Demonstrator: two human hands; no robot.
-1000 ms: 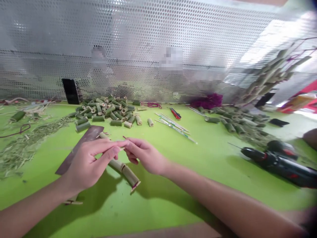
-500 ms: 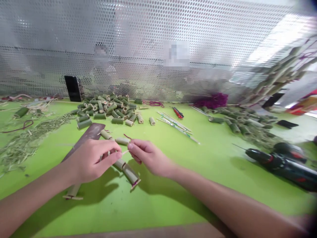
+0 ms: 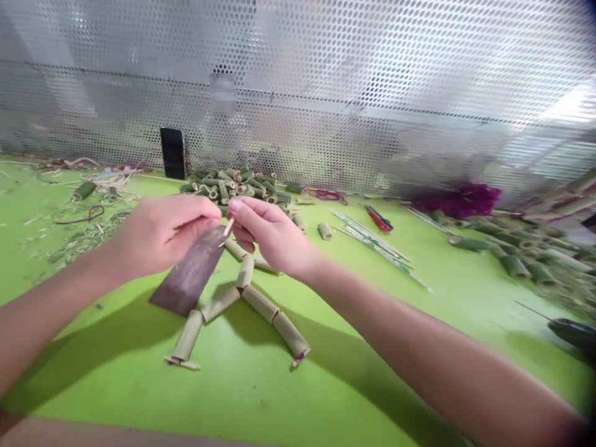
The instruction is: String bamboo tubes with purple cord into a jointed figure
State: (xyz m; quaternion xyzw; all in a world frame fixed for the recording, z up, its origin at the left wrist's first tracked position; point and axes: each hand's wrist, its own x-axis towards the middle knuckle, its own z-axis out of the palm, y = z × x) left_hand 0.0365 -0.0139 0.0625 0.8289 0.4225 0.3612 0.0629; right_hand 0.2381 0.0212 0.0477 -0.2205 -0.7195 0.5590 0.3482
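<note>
My right hand (image 3: 274, 239) pinches a short pale bamboo stick (image 3: 228, 227) between thumb and fingers, its end pointing down. Close beside it, my left hand (image 3: 162, 236) is closed with thumb and fingers together; whatever it holds is hidden. Below both hands lies a jointed bamboo figure (image 3: 258, 303) made of short strung tubes, two legs spread toward me. Small crosspieces sit at its leg ends, with purple string at the right one. A dark flat metal blade (image 3: 189, 282) rests left of the figure, partly behind my left hand.
Behind my hands is a pile of cut bamboo tubes (image 3: 233, 184) near an upright phone (image 3: 173, 153). Thin sticks (image 3: 372, 241) and a red cutter knife (image 3: 379, 219) lie right of centre. Further right are purple string (image 3: 459, 200), more bamboo (image 3: 540, 257) and a drill (image 3: 575, 335).
Both hands have moved up and away from the figure, uncovering its body and legs. The view has swung right, and the thin stick now points down from my right fingertips.
</note>
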